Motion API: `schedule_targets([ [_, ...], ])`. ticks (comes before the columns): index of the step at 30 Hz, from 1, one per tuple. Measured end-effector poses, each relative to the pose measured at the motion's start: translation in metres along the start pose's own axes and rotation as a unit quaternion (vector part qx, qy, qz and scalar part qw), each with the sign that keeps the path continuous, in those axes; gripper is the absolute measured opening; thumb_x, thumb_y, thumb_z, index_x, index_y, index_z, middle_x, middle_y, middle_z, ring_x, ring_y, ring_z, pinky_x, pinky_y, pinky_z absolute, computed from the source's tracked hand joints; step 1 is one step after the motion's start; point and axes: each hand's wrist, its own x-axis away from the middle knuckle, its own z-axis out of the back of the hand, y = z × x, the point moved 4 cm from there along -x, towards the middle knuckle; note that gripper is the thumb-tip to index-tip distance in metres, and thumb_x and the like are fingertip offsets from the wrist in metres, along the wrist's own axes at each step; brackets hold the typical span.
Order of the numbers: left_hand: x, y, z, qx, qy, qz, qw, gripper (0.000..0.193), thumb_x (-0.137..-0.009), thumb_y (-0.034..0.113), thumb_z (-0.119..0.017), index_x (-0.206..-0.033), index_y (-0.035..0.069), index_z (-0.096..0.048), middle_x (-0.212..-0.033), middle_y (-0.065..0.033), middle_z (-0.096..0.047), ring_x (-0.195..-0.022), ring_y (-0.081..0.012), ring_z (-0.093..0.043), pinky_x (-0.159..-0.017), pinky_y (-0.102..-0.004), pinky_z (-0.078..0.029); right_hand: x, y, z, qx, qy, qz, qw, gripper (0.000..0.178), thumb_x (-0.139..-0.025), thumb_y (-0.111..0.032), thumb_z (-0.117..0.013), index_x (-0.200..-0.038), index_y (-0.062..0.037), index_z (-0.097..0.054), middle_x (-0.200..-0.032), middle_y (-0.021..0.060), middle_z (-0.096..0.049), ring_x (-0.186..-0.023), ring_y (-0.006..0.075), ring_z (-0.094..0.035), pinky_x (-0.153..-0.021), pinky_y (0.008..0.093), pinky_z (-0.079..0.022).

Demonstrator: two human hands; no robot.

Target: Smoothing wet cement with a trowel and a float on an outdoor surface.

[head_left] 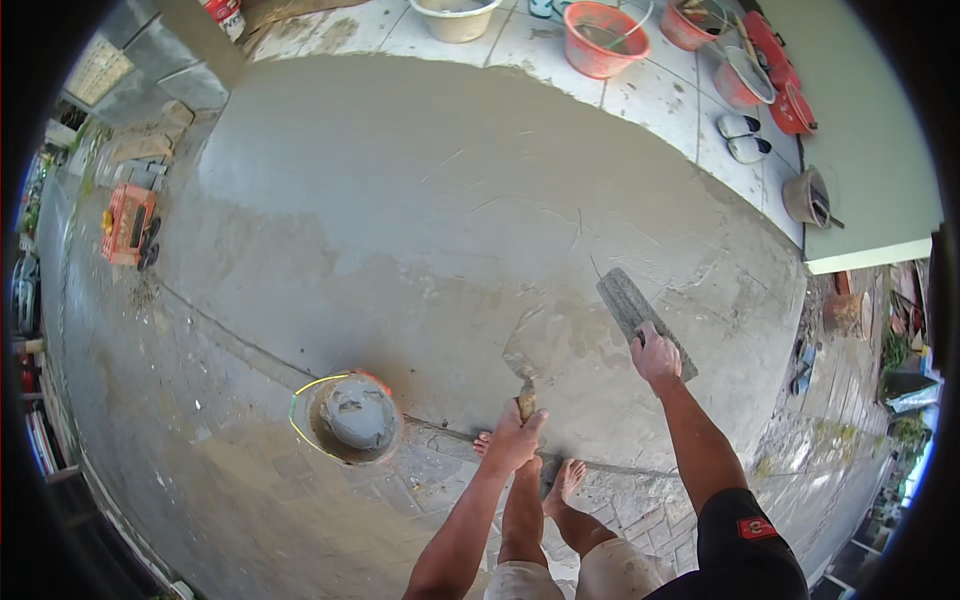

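My right hand [656, 355] grips a long rectangular plastering float [625, 300], its grey face coated in cement. The float lies at a slant over the wet cement surface [400, 160]; whether it presses on it I cannot tell. Closed around the worn handle of a pointing trowel [526, 398] is my left hand [515, 438], nearer my feet. The trowel's blade blends with the grey cement and is hard to make out. To the left of that hand stands a bucket [388, 440] with wet mortar [358, 414] inside and a yellow-green handle.
Red buckets [603, 45] and a pale basin [455, 20] stand on white tiles [655, 100] at the far side. White shoes [745, 140] and a tilted grey bucket [806, 195] are by the wall at right. An orange crate [130, 225] sits far left. My bare feet [567, 480] are at the slab's near edge.
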Motion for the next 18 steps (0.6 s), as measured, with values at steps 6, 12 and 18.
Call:
schedule_targets([
  [6,0.034,-0.067,0.034,-0.028,0.079,0.012,0.996,0.026,-0.096,0.023,-0.067,-0.095,0.004,-0.048,-0.064,-0.0004,-0.049,-0.043,-0.0093,-0.047,-0.037,-0.0275,-0.036,0.079,0.089,-0.013,-0.013,-0.061,-0.145,0.987,0.025,-0.090,-0.030,-0.058,-0.110,-0.0154,-0.060,-0.090,0.0223,-0.071,-0.089,0.0429,-0.069,-0.080,0.0552,-0.053],
  [12,0.128,-0.108,0.149,-0.025,0.244,0.012,0.969,0.020,-0.094,0.021,-0.068,-0.092,0.009,-0.053,-0.064,0.0012,-0.050,-0.045,-0.0094,-0.049,-0.039,-0.0268,-0.041,0.188,0.156,-0.055,-0.067,-0.127,-0.223,0.964,0.025,-0.088,-0.029,-0.059,-0.108,-0.0150,-0.063,-0.096,0.0209,-0.071,-0.095,0.0413,-0.068,-0.083,0.0535,-0.052],
  [18,0.166,-0.116,0.346,-0.277,0.452,-0.108,0.841,0.029,-0.092,0.025,-0.069,-0.094,0.003,-0.050,-0.080,-0.0107,-0.056,-0.069,-0.0285,-0.054,-0.061,-0.0431,-0.043,0.292,0.202,-0.076,-0.077,-0.167,-0.297,0.937,0.036,-0.085,-0.029,-0.064,-0.114,-0.0084,-0.060,-0.102,0.0222,-0.071,-0.102,0.0410,-0.067,-0.089,0.0505,-0.051],
])
